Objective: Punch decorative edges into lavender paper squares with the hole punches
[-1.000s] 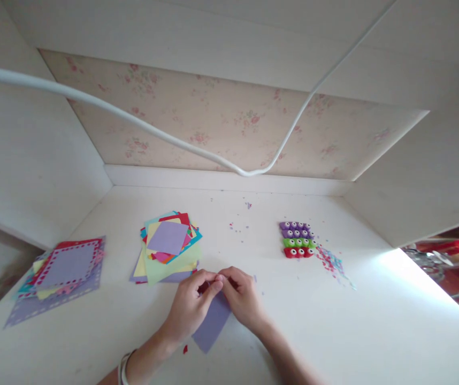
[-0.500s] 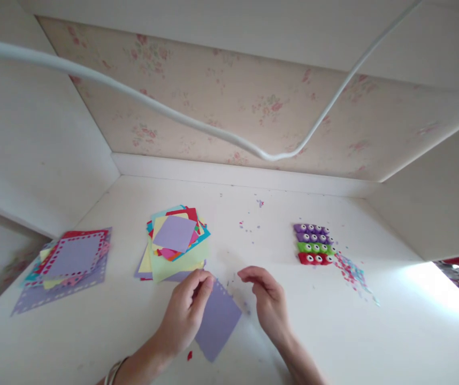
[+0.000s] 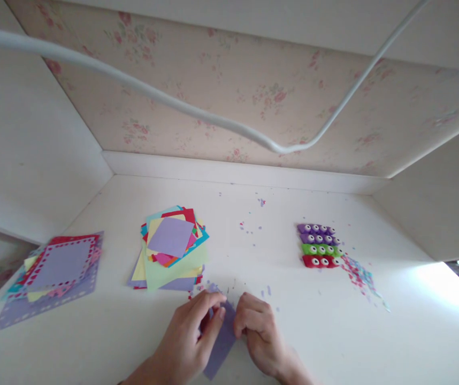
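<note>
A purple paper sheet (image 3: 222,345) lies on the white table between my hands, partly covered by them. My left hand (image 3: 195,334) is over its left side, thumb and forefinger curled close together; what they pinch, if anything, is too small to make out. On the sheet's right edge rests my right hand (image 3: 258,329), fingers curled in and closed, their tips hidden. Small purple and red paper bits (image 3: 267,291) are scattered just beyond the hands.
Left of centre is a pile of coloured paper squares (image 3: 171,237); further left, a stack of dotted-border sheets (image 3: 63,266). To the right, rows of punches with eyes (image 3: 320,250) stand beside loose confetti (image 3: 360,275). A white cable (image 3: 197,113) hangs across the view.
My right hand has moved left and down to the purple sheet, its fingers curling in. My left hand has shifted slightly nearer the body. The camera view has shifted a little.
</note>
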A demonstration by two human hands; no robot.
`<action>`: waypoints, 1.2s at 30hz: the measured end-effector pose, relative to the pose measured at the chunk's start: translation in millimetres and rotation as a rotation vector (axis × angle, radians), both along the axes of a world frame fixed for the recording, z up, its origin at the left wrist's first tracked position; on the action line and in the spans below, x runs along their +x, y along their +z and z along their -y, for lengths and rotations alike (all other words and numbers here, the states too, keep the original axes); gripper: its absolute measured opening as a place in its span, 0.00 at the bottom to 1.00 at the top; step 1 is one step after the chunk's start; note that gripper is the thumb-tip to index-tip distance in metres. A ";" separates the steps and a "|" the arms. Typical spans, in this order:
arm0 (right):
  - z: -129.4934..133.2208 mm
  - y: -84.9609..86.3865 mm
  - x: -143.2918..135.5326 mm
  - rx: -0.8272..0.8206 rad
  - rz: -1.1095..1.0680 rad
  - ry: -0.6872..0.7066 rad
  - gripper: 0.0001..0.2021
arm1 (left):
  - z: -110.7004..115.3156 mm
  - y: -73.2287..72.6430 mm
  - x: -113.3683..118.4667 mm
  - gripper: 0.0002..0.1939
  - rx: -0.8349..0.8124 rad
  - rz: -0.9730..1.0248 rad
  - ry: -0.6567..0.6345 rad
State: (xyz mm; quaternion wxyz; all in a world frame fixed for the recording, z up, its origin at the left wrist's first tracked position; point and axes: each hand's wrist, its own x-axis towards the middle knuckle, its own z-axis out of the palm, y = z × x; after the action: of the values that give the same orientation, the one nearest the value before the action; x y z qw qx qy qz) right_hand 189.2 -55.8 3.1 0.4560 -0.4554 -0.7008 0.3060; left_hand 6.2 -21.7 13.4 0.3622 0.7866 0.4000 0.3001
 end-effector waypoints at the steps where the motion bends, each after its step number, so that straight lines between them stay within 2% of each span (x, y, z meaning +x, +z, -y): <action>1: -0.6 0.9 0.9 0.019 0.011 0.020 0.18 | 0.0 -0.8 -0.2 0.09 0.002 -0.006 -0.002; 10: -2.1 -1.4 5.5 0.055 0.080 0.078 0.20 | -0.2 -4.7 -0.3 0.08 -0.003 -0.023 -0.009; 15: -3.9 -4.2 5.8 0.073 0.154 0.020 0.17 | -3.8 -4.7 -0.4 0.10 0.023 -0.054 0.132; 21: -8.3 -4.5 10.1 0.101 0.076 -0.149 0.18 | -19.2 3.4 -8.9 0.17 -0.127 0.013 0.353; 25: -8.0 -6.6 11.8 0.078 0.029 -0.219 0.21 | -33.7 9.7 -17.1 0.18 -0.174 0.019 0.446; 30: -6.6 -7.4 12.8 0.076 -0.060 -0.240 0.19 | -37.9 12.3 -18.9 0.18 -0.177 -0.008 0.399; 36: -5.3 -8.4 14.7 0.049 -0.091 -0.195 0.17 | -30.2 3.2 -14.9 0.15 -0.137 -0.043 0.281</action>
State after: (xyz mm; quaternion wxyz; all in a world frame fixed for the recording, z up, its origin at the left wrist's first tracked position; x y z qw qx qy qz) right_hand 203.9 -50.6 -5.2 0.5260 -0.4959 -0.6389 0.2630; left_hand -8.7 8.5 16.7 0.3608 0.7027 0.5332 0.3028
